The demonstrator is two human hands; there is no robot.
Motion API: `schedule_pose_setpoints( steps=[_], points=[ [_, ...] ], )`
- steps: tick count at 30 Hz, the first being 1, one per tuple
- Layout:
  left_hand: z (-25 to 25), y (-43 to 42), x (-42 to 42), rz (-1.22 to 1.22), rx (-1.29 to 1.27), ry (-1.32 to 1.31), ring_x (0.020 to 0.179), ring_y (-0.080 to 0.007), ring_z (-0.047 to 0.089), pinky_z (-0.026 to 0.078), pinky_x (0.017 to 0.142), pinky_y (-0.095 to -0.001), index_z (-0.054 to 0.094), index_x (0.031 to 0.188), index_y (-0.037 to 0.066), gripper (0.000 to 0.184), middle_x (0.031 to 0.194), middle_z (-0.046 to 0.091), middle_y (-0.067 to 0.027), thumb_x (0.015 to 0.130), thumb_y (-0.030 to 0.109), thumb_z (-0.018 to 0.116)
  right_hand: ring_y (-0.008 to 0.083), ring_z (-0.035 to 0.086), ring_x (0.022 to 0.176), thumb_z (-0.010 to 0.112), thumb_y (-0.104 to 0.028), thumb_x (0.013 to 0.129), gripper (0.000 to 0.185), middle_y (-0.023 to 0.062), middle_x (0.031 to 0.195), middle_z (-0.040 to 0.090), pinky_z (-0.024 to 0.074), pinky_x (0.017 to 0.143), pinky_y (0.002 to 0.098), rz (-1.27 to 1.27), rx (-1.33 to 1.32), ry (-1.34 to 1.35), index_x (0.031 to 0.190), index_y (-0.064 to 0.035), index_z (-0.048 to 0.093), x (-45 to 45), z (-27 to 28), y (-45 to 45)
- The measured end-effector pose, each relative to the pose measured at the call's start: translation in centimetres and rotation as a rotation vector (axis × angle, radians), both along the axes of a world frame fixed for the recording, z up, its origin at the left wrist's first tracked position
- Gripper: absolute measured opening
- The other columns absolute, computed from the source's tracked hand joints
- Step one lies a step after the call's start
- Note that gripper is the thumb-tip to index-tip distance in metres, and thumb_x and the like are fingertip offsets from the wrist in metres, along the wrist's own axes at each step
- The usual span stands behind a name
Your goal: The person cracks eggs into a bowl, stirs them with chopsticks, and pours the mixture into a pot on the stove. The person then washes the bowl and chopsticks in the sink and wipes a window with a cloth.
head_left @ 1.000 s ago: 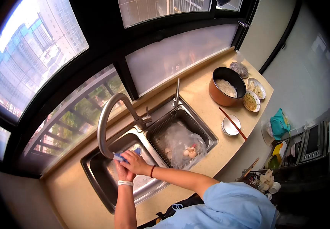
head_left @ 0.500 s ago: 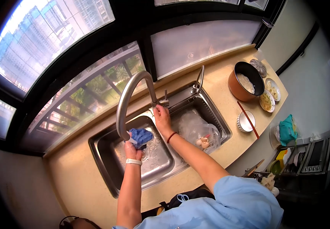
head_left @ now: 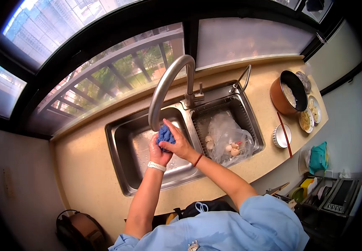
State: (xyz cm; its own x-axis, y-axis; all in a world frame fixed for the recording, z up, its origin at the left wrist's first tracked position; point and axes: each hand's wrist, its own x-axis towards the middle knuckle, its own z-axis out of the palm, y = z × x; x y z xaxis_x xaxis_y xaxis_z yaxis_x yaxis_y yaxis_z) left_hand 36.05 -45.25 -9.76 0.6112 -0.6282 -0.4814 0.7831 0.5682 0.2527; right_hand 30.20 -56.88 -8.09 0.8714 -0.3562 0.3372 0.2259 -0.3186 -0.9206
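Observation:
A bunched blue cloth (head_left: 165,138) is squeezed between my two hands over the left sink basin (head_left: 127,158). My left hand (head_left: 158,151), with a white band at the wrist, wraps its lower left side. From the right, my right hand (head_left: 180,142), with a red bracelet at the wrist, presses on it. The curved faucet (head_left: 160,93) arches above, its spout end just behind the cloth. No water stream can be made out at the spout.
A clear plastic bag with eggshells (head_left: 233,147) lies in the right basin's rack. On the right counter are a brown pot (head_left: 282,98), two small dishes, a tied bag, and a white bowl (head_left: 280,137) with red chopsticks (head_left: 284,136) across it.
My right hand has left the faucet handle and closed on the blue cloth beside my left hand. The cloth is more bunched, and the view has shifted.

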Motion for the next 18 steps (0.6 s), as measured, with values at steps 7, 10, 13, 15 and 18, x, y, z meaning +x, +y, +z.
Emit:
schedule_pose_setpoints(
  steps=[7,10,13,15,18],
  points=[
    [1.2,2.3,-0.3,-0.184,0.044,-0.125,0.101,-0.0231,0.062,0.053,0.089,-0.0382,0.061,0.109,0.013,0.046,0.106,0.064,-0.0065,0.095,0.056,0.052,0.0349,0.053,0.102,0.065,-0.026,0.091,0.034,0.0155,0.110,0.056,0.0433,0.093,0.0412,-0.244,-0.181,-0.072,0.116,-0.0051,0.059,-0.7,0.4,5.6],
    [1.7,1.1,-1.7,0.175,0.663,-0.366,0.079,-0.0172,0.063,0.054,0.072,-0.0297,0.060,0.094,0.005,0.022,0.091,0.064,-0.0052,0.097,0.027,0.060,0.0384,0.059,0.097,0.063,-0.031,0.091,0.030,0.0183,0.104,0.060,0.0481,0.084,0.0433,-0.329,0.219,0.179,0.108,-0.0065,0.058,0.8,-0.3,7.3],
    [3.2,1.2,-1.7,0.262,0.765,-0.621,0.072,-0.0139,0.060,0.051,0.065,-0.0270,0.058,0.085,0.003,0.013,0.082,0.063,-0.0037,0.094,0.013,0.060,0.0368,0.062,0.091,0.057,-0.035,0.094,0.034,0.0191,0.099,0.064,0.0497,0.081,0.0431,-0.390,0.430,0.255,0.107,-0.0031,0.057,1.3,0.3,8.3],
    [3.3,1.6,-1.8,0.258,0.796,-0.730,0.068,-0.0113,0.058,0.048,0.061,-0.0258,0.056,0.081,0.003,0.013,0.077,0.062,-0.0015,0.092,0.008,0.060,0.0243,0.064,0.083,0.056,-0.029,0.095,0.029,0.0134,0.091,0.067,0.0507,0.077,0.0369,-0.351,0.772,0.313,0.100,-0.0005,0.060,1.6,1.1,8.3],
    [3.1,2.4,-1.8,0.263,1.262,-1.340,0.058,-0.0205,0.053,0.044,0.056,-0.0391,0.053,0.079,0.001,0.017,0.068,0.055,-0.0103,0.087,0.011,0.064,0.0156,0.062,0.077,0.054,-0.026,0.094,0.022,0.0062,0.087,0.066,0.0512,0.073,0.0322,-0.053,1.342,0.327,0.088,-0.0060,0.062,2.3,-0.8,7.8]
  ],
)
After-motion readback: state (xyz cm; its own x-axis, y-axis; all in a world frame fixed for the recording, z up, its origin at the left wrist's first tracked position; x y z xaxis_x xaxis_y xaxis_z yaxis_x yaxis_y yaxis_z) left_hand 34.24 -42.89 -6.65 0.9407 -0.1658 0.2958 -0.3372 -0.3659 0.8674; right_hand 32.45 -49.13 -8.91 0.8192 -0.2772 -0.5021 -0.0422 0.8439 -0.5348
